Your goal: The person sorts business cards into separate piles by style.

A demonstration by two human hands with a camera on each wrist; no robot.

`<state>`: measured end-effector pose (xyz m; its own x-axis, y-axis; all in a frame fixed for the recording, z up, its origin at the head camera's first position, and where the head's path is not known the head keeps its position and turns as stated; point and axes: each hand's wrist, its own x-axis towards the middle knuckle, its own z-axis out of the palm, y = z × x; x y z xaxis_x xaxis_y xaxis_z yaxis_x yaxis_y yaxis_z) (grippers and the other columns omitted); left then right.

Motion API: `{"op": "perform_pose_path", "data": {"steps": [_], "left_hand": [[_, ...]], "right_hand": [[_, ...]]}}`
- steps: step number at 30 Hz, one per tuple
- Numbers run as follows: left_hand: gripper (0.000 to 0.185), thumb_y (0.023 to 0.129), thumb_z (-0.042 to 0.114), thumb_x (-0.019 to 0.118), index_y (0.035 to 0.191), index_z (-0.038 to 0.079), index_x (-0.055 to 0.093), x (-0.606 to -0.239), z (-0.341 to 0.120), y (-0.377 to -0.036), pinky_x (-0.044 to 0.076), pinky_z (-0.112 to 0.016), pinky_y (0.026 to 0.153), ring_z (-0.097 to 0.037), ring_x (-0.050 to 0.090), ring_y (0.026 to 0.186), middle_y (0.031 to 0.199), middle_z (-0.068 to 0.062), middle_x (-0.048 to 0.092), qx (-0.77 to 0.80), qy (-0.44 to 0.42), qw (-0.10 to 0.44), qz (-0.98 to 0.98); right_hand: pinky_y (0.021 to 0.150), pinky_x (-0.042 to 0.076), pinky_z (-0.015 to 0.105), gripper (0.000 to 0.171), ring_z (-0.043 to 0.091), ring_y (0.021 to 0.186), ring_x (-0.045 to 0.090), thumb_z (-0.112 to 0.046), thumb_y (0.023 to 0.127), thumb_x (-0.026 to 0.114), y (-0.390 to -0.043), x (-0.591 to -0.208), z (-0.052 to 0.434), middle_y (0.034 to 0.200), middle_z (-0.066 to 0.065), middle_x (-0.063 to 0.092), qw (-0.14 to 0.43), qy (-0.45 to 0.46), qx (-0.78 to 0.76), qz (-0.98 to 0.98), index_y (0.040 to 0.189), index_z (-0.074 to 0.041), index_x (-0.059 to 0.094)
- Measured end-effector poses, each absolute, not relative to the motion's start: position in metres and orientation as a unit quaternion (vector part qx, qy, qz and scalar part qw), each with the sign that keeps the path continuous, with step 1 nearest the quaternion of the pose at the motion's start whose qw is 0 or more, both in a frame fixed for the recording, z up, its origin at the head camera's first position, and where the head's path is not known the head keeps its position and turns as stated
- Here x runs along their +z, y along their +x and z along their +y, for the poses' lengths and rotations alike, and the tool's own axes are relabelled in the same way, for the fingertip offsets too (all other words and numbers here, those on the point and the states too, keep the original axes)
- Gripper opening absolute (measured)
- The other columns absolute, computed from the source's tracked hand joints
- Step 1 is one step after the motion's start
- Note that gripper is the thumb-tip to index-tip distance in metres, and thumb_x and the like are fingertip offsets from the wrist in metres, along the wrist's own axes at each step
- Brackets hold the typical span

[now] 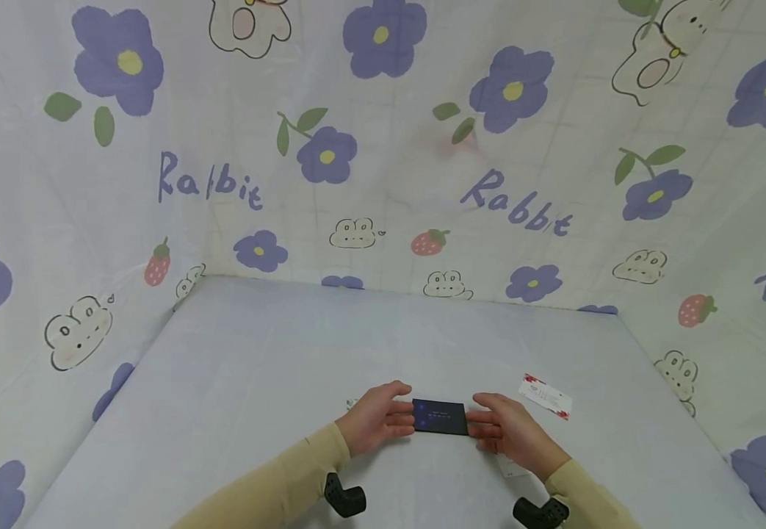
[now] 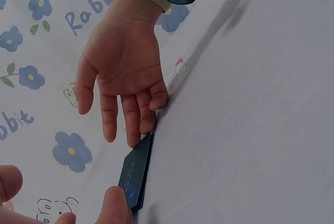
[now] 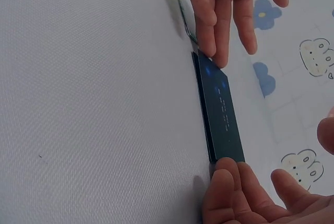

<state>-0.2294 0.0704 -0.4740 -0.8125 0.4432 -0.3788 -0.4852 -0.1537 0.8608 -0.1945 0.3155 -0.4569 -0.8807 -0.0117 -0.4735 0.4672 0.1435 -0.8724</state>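
Observation:
A small stack of dark blue business cards [image 1: 440, 416] lies on the white-covered table between the two hands. In the right wrist view its layers show slightly offset, with blue spots and small print on top. My left hand [image 1: 379, 420] has its fingertips at the left short end, thumb raised away. At the opposite end, my right hand [image 1: 511, 433] has its fingertips at the edge, fingers loosely bent, thumb apart. In the left wrist view the right hand [image 2: 125, 67] shows its palm, and in the right wrist view the left hand [image 3: 224, 15] does.
A white card with red corner patterns [image 1: 546, 397] lies beyond the right hand. Another pale card [image 1: 512, 466] is partly hidden beneath the right hand. Behind the left hand a patterned card [image 1: 351, 403] barely shows. Flower-and-rabbit printed curtains [image 1: 383, 184] enclose the table [image 1: 330, 330].

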Motion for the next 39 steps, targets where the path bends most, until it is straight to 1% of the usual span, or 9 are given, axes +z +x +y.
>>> {"op": "perform_pose_path", "data": {"steps": [5,9,13,18,22,27,32,36,39], "left_hand": [[0.069,0.100,0.027,0.054,0.156,-0.005,0.029,-0.476,0.072,-0.230,0.051,-0.051,0.108,-0.054,0.044,0.139,0.150,-0.041,0.040,0.760,-0.020,0.307,0.572],[0.069,0.099,0.027,0.055,0.156,-0.005,0.030,-0.477,0.073,-0.230,0.052,-0.050,0.107,-0.054,0.046,0.138,0.148,-0.041,0.041,0.758,-0.020,0.307,0.575],[0.069,0.100,0.028,0.054,0.156,-0.004,0.029,-0.476,0.072,-0.229,0.051,-0.051,0.108,-0.053,0.047,0.137,0.148,-0.040,0.042,0.757,-0.023,0.307,0.576],[0.070,0.101,0.028,0.053,0.157,-0.004,0.026,-0.472,0.067,-0.228,0.047,-0.054,0.112,-0.052,0.046,0.138,0.150,-0.040,0.040,0.771,-0.025,0.301,0.561],[0.072,0.102,0.027,0.052,0.159,-0.004,0.021,-0.467,0.056,-0.230,0.042,-0.054,0.117,-0.053,0.041,0.143,0.154,-0.040,0.037,0.786,-0.023,0.304,0.537],[0.068,0.103,0.028,0.049,0.158,-0.003,0.023,-0.467,0.033,-0.235,0.038,-0.054,0.120,-0.052,0.037,0.146,0.157,-0.039,0.033,0.792,-0.019,0.297,0.533],[0.064,0.105,0.028,0.047,0.157,-0.003,0.027,-0.470,0.010,-0.240,0.037,-0.054,0.120,-0.052,0.034,0.147,0.158,-0.038,0.031,0.792,-0.020,0.280,0.542],[0.063,0.105,0.028,0.048,0.157,-0.002,0.029,-0.470,-0.005,-0.242,0.036,-0.053,0.121,-0.052,0.034,0.148,0.158,-0.037,0.032,0.795,-0.030,0.270,0.542],[0.063,0.104,0.027,0.049,0.157,-0.002,0.030,-0.470,-0.014,-0.243,0.036,-0.053,0.121,-0.051,0.034,0.148,0.158,-0.036,0.033,0.799,-0.039,0.261,0.541]], "right_hand": [[0.078,0.055,0.028,0.067,0.014,0.088,0.067,-0.038,0.107,0.045,-0.195,-0.456,0.316,0.135,0.024,0.062,0.188,0.159,-0.636,0.732,0.155,0.004,0.026],[0.078,0.054,0.029,0.068,0.014,0.089,0.067,-0.039,0.107,0.045,-0.196,-0.456,0.316,0.139,0.026,0.059,0.187,0.163,-0.634,0.732,0.156,0.004,0.025],[0.079,0.053,0.029,0.065,0.016,0.091,0.066,-0.037,0.108,0.043,-0.195,-0.456,0.317,0.141,0.028,0.056,0.187,0.168,-0.636,0.729,0.156,0.003,0.025],[0.082,0.053,0.029,0.065,0.016,0.100,0.068,-0.037,0.109,0.038,-0.188,-0.453,0.322,0.152,0.033,0.045,0.186,0.144,-0.651,0.721,0.159,0.003,0.021],[0.083,0.054,0.029,0.066,0.017,0.106,0.069,-0.040,0.110,0.038,-0.180,-0.448,0.331,0.154,0.031,0.045,0.170,0.148,-0.662,0.714,0.160,0.000,0.022],[0.084,0.055,0.029,0.070,0.017,0.106,0.069,-0.045,0.109,0.038,-0.170,-0.443,0.348,0.147,0.023,0.056,0.165,0.155,-0.664,0.713,0.161,-0.001,0.019],[0.084,0.055,0.029,0.069,0.014,0.103,0.070,-0.042,0.110,0.036,-0.158,-0.441,0.370,0.131,0.006,0.068,0.163,0.170,-0.674,0.700,0.162,-0.002,0.013],[0.084,0.055,0.028,0.069,0.011,0.100,0.070,-0.042,0.111,0.034,-0.150,-0.439,0.386,0.119,-0.006,0.071,0.160,0.177,-0.686,0.687,0.162,-0.003,0.009],[0.085,0.055,0.027,0.071,0.010,0.100,0.069,-0.045,0.110,0.033,-0.147,-0.439,0.395,0.115,-0.009,0.071,0.158,0.184,-0.691,0.681,0.162,-0.004,0.007]]}}
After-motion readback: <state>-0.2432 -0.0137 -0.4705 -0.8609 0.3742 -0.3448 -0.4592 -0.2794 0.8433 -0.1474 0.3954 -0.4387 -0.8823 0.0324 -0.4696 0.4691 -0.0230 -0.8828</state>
